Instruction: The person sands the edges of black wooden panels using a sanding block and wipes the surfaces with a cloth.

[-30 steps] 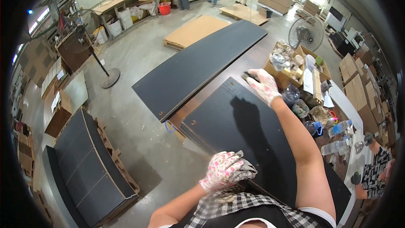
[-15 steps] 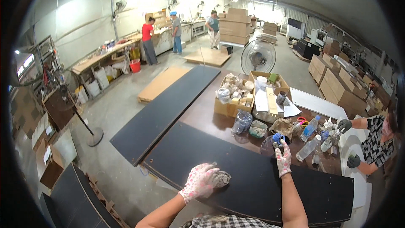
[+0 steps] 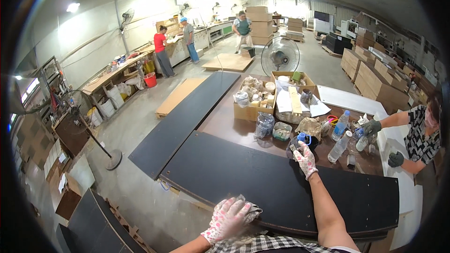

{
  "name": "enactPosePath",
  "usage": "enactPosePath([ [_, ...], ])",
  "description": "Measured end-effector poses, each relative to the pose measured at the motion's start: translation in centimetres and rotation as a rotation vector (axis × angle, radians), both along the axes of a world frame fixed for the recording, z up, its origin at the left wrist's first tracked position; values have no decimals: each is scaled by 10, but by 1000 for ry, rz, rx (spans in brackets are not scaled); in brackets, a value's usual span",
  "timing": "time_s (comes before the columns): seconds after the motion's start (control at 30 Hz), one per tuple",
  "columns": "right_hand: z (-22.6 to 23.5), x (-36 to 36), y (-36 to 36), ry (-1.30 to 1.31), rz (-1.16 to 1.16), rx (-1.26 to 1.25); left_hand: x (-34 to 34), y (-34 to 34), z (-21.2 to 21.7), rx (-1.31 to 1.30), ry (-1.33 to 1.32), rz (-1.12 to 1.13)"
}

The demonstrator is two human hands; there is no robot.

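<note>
The view has lifted since a moment ago. The right hand (image 3: 305, 158) has reached to one o'clock, fingers spread on a dark container (image 3: 300, 141) beside the black panel (image 3: 262, 182). The left hand (image 3: 228, 219) still grips a crumpled rag (image 3: 251, 211) at six o'clock.

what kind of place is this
Most likely a furniture or panel workshop. Long dark panels lie on the table and floor, stacks of boards line the right side, and people work at benches along the wall.
</note>
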State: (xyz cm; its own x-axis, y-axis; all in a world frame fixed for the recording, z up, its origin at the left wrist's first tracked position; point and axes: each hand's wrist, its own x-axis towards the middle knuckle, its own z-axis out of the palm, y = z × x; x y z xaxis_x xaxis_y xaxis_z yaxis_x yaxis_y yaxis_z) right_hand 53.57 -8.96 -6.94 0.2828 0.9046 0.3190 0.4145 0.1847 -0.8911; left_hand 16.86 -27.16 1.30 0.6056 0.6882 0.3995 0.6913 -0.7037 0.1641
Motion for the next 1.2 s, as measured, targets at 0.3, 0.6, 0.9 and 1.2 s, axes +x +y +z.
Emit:
enactPosePath([
  [0.3, 17, 5, -8, -133, -57, -61, 16, 21, -10, -20, 211, -139],
  [0.6, 13, 35, -1, 1, 33, -203, 20, 33, -10, -177, 161, -211],
  [0.9, 7, 47, 22, 351, 74, -230, 19, 25, -28, 84, 46, -224],
  [1.2, 64, 36, 1, 303, 87, -184, 20, 22, -38, 270, -107, -313],
])
